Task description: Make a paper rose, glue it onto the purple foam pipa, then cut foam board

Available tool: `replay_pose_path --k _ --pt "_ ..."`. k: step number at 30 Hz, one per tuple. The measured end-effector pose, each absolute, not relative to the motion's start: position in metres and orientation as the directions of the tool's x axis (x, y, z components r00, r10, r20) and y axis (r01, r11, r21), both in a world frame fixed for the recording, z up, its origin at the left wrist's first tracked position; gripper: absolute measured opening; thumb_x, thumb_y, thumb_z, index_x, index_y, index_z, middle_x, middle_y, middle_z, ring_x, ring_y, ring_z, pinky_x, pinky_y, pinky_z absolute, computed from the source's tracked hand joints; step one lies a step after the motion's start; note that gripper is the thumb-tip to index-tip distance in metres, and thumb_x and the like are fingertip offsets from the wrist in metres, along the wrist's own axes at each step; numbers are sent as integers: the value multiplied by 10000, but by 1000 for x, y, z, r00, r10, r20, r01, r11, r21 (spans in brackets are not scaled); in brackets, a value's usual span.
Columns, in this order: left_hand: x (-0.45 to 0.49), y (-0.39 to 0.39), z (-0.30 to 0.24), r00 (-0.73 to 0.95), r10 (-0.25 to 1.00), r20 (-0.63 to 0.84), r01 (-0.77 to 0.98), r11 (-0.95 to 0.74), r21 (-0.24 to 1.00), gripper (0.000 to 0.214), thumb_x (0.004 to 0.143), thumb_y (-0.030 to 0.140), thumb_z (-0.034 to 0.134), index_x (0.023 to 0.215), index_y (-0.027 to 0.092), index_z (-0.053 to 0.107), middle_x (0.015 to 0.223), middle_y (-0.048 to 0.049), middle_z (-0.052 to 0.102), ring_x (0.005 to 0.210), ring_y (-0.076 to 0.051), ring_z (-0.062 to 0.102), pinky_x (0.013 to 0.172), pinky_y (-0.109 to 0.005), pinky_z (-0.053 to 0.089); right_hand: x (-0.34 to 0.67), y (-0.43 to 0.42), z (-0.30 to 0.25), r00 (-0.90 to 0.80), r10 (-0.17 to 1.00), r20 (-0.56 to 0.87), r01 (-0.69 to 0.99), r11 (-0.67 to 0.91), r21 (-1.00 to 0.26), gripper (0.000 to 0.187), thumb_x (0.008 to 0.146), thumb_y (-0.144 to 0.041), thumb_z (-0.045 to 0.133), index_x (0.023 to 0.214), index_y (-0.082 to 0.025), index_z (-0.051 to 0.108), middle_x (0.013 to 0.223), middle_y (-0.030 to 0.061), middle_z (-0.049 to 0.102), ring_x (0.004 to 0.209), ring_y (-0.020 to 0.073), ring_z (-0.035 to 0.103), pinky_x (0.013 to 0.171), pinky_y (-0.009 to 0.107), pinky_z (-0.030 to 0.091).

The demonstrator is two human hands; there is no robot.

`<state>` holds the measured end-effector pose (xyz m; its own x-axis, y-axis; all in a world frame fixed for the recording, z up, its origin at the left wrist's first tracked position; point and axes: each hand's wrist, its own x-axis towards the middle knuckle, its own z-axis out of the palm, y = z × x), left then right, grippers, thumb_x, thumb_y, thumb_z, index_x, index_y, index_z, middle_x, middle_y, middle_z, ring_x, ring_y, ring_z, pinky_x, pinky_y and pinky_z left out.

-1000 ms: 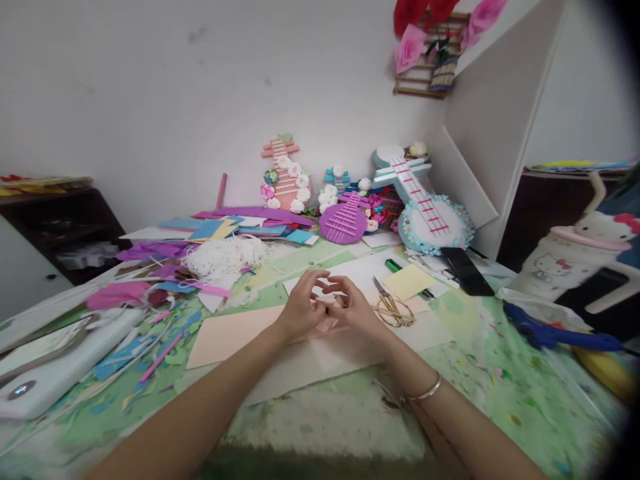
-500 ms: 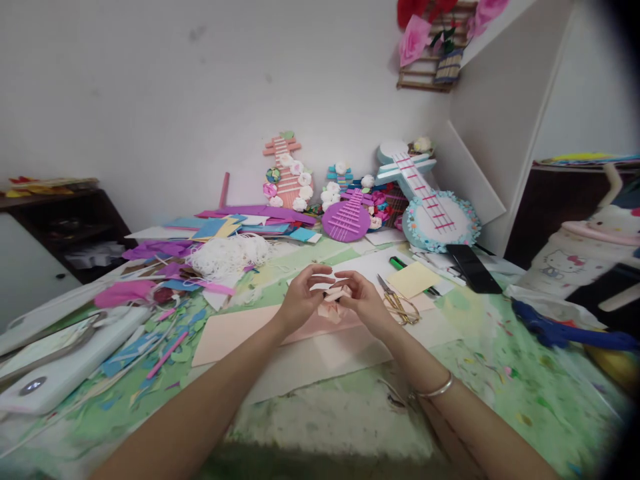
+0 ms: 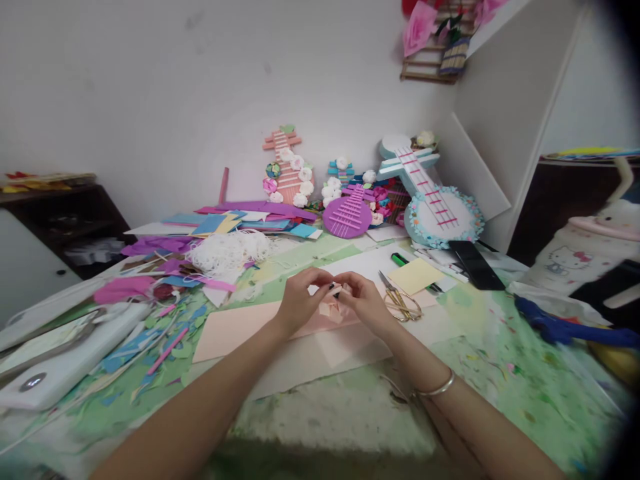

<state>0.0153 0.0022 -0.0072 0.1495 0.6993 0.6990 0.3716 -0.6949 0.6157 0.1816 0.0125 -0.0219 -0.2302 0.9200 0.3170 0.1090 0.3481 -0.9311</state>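
Note:
Between the fingertips of both hands is a small folded piece of peach paper, partly covered by the fingers. My left hand pinches it from the left, thumb and forefinger closed. On the other side, my right hand is closed on the same piece, its fingertips almost touching the left ones. Below the hands lies a flat peach sheet on the table. Gold-handled scissors rest just right of my right hand, beside a pale yellow square of paper.
Left of the hands are tangled white string, coloured scraps and a white power-bank-like device. Lute-shaped crafts, including a purple one, stand at the back. To the right are a black phone, a blue-handled tool and a tumbler.
The fingers of both hands have curled in closer around the folded peach paper, and the fingertips have drawn together. The view has shifted slightly.

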Motion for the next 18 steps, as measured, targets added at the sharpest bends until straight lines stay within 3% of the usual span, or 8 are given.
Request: replay_pose_path --k 5,8,10,12,15,18 --pt "17 -3 -5 228 590 774 385 -785 485 72 824 134 596 809 195 631 780 -29 673 753 -156 630 715 -289 498 181 11 -19 -167 930 327 155 352 -923 245 710 -309 634 914 -172 635 776 4 586 660 131 487 630 267 394" --pt "19 -6 -4 257 562 786 394 -804 446 124 823 141 576 924 201 616 879 -52 671 853 -175 624 773 -316 496 181 9 -18 -149 934 324 152 345 -926 245 726 -335 626 905 -168 638 632 -35 497 579 122 446 571 258 367" --pt "20 -5 -4 209 623 754 382 -762 523 263 797 165 587 1058 198 575 990 -80 643 936 -192 613 794 -330 503 181 8 -17 -141 938 317 120 335 -935 254 724 -345 636 908 -169 635 584 -54 445 553 118 435 557 255 363" --pt "21 -3 -6 153 748 646 324 -655 683 356 765 216 616 1110 192 535 1055 -94 617 948 -199 619 768 -325 517 181 7 -16 -133 939 318 84 330 -940 247 717 -330 643 907 -172 635 600 -49 471 569 119 453 573 257 377" --pt "22 0 -9 142 898 417 235 -440 867 249 726 274 641 947 173 587 935 -66 646 849 -186 637 716 -299 515 181 6 -16 -125 935 333 70 343 -937 203 715 -301 633 876 -178 640 678 -19 557 617 127 487 598 261 392" --pt "22 3 -10 138 939 315 183 -336 924 149 695 274 648 788 162 620 799 -41 651 782 -174 628 700 -287 502 180 6 -15 -125 931 344 87 356 -931 158 703 -264 624 839 -186 644 697 -16 575 607 121 468 591 257 380"
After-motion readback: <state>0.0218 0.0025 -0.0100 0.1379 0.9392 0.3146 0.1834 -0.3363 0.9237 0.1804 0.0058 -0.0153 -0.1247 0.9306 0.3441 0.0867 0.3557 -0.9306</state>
